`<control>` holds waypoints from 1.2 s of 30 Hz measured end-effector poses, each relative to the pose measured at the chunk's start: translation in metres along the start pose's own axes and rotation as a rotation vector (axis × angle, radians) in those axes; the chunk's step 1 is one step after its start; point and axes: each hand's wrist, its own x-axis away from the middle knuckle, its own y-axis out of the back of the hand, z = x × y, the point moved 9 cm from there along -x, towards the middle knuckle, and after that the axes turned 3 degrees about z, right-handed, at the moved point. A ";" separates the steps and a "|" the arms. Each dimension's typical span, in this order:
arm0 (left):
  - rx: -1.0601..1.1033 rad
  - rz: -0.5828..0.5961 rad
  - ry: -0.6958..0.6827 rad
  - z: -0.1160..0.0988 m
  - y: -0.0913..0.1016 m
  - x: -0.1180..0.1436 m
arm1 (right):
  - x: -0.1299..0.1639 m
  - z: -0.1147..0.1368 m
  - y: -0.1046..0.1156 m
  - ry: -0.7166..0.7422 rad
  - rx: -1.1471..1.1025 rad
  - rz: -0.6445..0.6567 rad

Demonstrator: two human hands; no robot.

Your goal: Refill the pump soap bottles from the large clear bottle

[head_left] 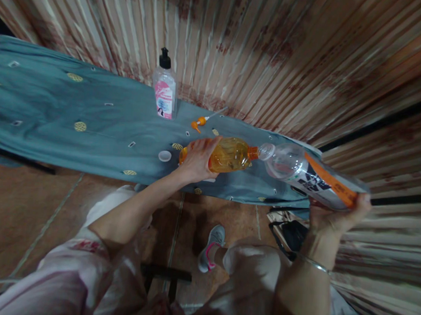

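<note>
1. A teal patterned cloth [57,116] covered the work surface and ran out beyond the fingers of both hands, with a ribbed curtain [272,48] hanging behind it.
2. The clear bottle [301,174], bearing an orange and dark label, lay tilted on its side, its base cupped from below by the right hand [334,215]; the fingers were curled round the lower end, gripping it. Its open neck pointed toward the left hand's fingers.
3. The orange bottle [228,154], holding amber liquid, was held on its side by the left hand [196,159], fingers wrapped over its wide end. Its orange neck met the mouth of the clear bottle, touching or nearly so.
4. A pump bottle [165,87] with pink label stood upright on the cloth, well beyond the left fingers.
5. An orange spray head [201,121] with dip tube lay just beyond the left fingertips.
6. A white cap [164,156] lay on the cloth just beside the left hand.
</note>
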 end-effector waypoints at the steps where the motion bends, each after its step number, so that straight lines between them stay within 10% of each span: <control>1: -0.001 0.001 0.001 0.000 0.000 0.000 | 0.000 0.000 0.000 -0.001 0.002 -0.003; 36: -0.008 0.008 0.002 -0.001 0.001 0.000 | 0.000 0.002 -0.001 0.009 0.010 -0.002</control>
